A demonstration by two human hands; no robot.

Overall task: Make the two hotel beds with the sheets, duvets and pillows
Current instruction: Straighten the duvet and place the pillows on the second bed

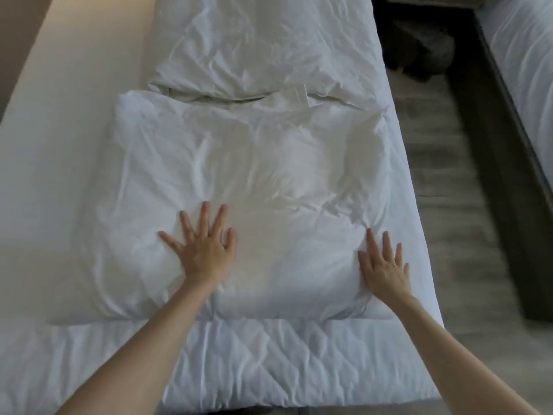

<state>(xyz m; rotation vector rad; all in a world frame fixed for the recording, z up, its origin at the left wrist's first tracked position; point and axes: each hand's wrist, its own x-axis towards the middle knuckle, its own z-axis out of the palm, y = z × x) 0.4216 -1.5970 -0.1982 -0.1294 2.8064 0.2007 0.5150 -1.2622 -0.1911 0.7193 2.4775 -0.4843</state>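
A white pillow (254,181) lies flat on the bed in front of me, wrinkled and puffy. My left hand (200,250) presses on its near left part with fingers spread straight. My right hand (384,269) rests flat on the pillow's near right corner, fingers straight. Beyond the pillow a folded white duvet (263,46) lies across the bed. A white sheet (269,354) covers the mattress, creased along the near edge.
A beige headboard or wall panel (89,55) runs along the left side. To the right is a wooden floor (449,205), with a dark object (419,52) on it. A second bed's white edge (526,70) shows at the far right with a dark frame.
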